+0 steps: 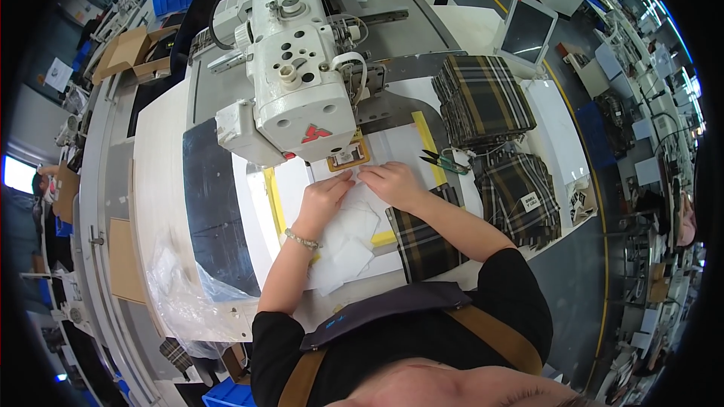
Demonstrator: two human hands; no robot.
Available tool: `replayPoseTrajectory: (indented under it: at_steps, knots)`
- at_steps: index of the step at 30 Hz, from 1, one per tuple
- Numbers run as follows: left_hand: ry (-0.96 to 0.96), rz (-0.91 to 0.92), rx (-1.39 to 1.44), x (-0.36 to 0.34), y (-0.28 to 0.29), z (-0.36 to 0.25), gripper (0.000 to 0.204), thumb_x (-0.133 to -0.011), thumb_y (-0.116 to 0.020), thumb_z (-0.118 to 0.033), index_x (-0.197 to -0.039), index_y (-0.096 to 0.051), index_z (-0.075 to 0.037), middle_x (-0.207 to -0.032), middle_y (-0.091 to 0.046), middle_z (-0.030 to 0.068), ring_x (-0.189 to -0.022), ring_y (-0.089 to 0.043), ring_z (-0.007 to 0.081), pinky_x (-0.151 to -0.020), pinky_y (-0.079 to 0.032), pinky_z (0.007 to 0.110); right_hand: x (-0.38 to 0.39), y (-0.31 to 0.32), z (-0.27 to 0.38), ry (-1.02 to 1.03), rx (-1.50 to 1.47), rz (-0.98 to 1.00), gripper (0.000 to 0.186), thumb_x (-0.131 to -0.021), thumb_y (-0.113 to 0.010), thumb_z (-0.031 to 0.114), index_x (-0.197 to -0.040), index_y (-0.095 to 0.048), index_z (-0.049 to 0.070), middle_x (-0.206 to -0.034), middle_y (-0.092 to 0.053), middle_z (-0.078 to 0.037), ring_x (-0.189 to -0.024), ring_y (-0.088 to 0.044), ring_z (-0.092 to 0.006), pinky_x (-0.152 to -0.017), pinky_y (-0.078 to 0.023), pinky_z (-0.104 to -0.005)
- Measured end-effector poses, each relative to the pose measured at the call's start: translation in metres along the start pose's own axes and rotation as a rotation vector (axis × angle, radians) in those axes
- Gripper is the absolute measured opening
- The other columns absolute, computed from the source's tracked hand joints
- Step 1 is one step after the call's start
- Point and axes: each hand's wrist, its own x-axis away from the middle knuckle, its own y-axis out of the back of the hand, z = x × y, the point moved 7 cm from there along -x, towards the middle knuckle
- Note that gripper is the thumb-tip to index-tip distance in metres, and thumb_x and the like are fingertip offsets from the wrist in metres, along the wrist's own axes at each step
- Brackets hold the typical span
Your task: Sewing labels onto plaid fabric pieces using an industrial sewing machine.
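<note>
My left hand [324, 197] and my right hand [392, 183] meet just in front of a small yellow-brown frame [365, 157] under the head of a large white sewing machine [298, 105]. The fingers of both are drawn together in a pinch. Whatever sits between the fingertips is too small to make out against the white surface. Thin white sheets [348, 232] lie loose beneath and nearer to me, between my forearms. Yellow strips [424, 139] edge the work area. Below my right forearm lies a dark plaid fabric piece [422, 245].
Right of the work area, green-handled thread snips [451, 164] lie beside a tall stack of plaid fabric [486, 98] and a looser plaid pile [520, 196]. A screen [528, 29] stands behind them. Crumpled clear plastic [181, 298] covers the table's near left.
</note>
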Motion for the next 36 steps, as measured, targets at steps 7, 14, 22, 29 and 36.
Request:
replayPoseTrajectory:
  at_steps: [7, 14, 22, 29, 36]
  knots:
    - [-0.077, 0.067, -0.126, 0.002, -0.006, -0.004, 0.011, -0.075, -0.066, -0.004, -0.086, -0.067, -0.006, -0.1, -0.071, 0.0084, -0.083, -0.071, 0.0228, -0.067, -0.059, 0.032, 0.0, -0.004, 0.0, 0.023, -0.024, 0.052, 0.016, -0.074, -0.069, 0.01, -0.089, -0.066, 0.008, -0.1, -0.071, -0.006, -0.084, -0.07, -0.0212, -0.073, -0.056, -0.0338]
    - [-0.049, 0.08, -0.155, 0.005, -0.009, 0.002, 0.015, -0.074, -0.064, -0.002, -0.088, -0.067, -0.006, -0.104, -0.07, 0.0089, -0.089, -0.071, 0.0226, -0.072, -0.059, 0.032, -0.005, -0.003, 0.004, 0.033, -0.033, 0.046, 0.013, -0.076, -0.067, 0.013, -0.087, -0.063, 0.007, -0.102, -0.07, -0.008, -0.092, -0.069, -0.0219, -0.078, -0.055, -0.034]
    - [0.023, 0.105, -0.127, 0.003, -0.008, 0.004, 0.017, -0.074, -0.064, -0.002, -0.09, -0.068, -0.006, -0.1, -0.07, 0.0066, -0.087, -0.07, 0.0225, -0.069, -0.058, 0.032, -0.006, 0.007, 0.005, 0.006, 0.043, 0.057, 0.015, -0.077, -0.068, 0.016, -0.09, -0.066, 0.008, -0.096, -0.071, -0.004, -0.086, -0.068, -0.0173, -0.07, -0.053, -0.0321]
    - [0.007, 0.085, -0.145, 0.002, -0.007, 0.002, 0.019, -0.073, -0.065, -0.002, -0.092, -0.068, -0.006, -0.1, -0.07, 0.0064, -0.09, -0.07, 0.0224, -0.07, -0.058, 0.032, -0.007, 0.007, 0.017, 0.117, -0.003, 0.027, 0.014, -0.078, -0.069, 0.018, -0.087, -0.068, 0.006, -0.095, -0.071, -0.005, -0.088, -0.069, -0.019, -0.074, -0.054, -0.0324]
    - [0.052, 0.129, -0.146, 0.0, -0.007, 0.003, 0.02, -0.073, -0.067, -0.005, -0.093, -0.068, -0.007, -0.103, -0.07, 0.0066, -0.089, -0.07, 0.0219, -0.072, -0.058, 0.033, -0.004, -0.002, 0.016, 0.078, -0.016, 0.073, 0.014, -0.078, -0.068, 0.016, -0.087, -0.065, 0.006, -0.098, -0.07, -0.008, -0.094, -0.069, -0.021, -0.078, -0.055, -0.0339]
